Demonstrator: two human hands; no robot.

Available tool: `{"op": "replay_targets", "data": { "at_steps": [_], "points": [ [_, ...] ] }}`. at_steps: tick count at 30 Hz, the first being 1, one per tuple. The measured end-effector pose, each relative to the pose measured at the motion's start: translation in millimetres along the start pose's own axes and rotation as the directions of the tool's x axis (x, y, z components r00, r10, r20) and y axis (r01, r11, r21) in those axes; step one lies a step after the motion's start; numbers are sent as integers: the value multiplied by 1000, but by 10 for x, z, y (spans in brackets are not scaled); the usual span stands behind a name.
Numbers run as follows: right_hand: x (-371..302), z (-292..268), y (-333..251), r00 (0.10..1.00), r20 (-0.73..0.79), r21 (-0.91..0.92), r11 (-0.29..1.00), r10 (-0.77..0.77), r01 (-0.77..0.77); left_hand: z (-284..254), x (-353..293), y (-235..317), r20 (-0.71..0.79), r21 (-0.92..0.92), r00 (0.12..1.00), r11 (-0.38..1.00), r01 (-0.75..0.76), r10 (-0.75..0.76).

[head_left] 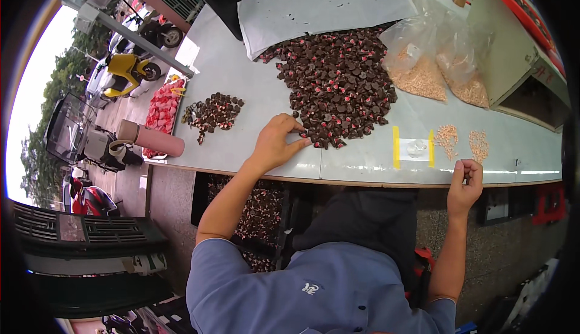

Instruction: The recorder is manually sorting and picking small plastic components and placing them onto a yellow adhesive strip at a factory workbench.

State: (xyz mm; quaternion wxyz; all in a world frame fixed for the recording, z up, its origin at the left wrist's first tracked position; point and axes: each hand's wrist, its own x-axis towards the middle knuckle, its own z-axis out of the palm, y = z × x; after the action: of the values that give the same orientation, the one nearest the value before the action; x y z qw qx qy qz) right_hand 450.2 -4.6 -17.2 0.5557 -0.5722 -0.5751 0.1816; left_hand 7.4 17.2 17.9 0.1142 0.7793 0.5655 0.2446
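Note:
A large heap of small dark-brown rounded pieces, some with pink or red faces (338, 80), covers the middle of the grey table (254, 86). At the heap's near left edge is my left hand (279, 144), thumb and index finger closing around one of the dark pieces. My right hand (466, 184) is held at the table's front edge with its fingers curled into a pinch. What it holds, if anything, is too small to make out. Just beyond it lie two small groups of pale beige bits (447, 142). Left of these, a clear round item (417, 148) rests on white paper between yellow tape strips.
Two clear bags of beige bits (417, 74) stand behind, beside a greenish metal box (531, 80). At left are a smaller dark heap (214, 113), a tray of red pieces (163, 113) and a pink bottle (160, 139). Below the table sits a black crate of dark pieces (257, 213).

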Motion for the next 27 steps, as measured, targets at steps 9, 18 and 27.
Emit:
{"op": "replay_targets", "data": {
  "at_steps": [9,18,27],
  "points": [
    [44,43,82,1000,-11,42,999,5,-5,-45,-88,90,-72,-60,979,981,186,-190],
    [185,-123,-29,988,146,-293,956,40,5,-154,54,299,357,-841,855,270,470,-376],
    [261,32,-42,987,163,-476,877,8,72,362,585,1009,721,-685,689,229,691,75]
  ]
}}
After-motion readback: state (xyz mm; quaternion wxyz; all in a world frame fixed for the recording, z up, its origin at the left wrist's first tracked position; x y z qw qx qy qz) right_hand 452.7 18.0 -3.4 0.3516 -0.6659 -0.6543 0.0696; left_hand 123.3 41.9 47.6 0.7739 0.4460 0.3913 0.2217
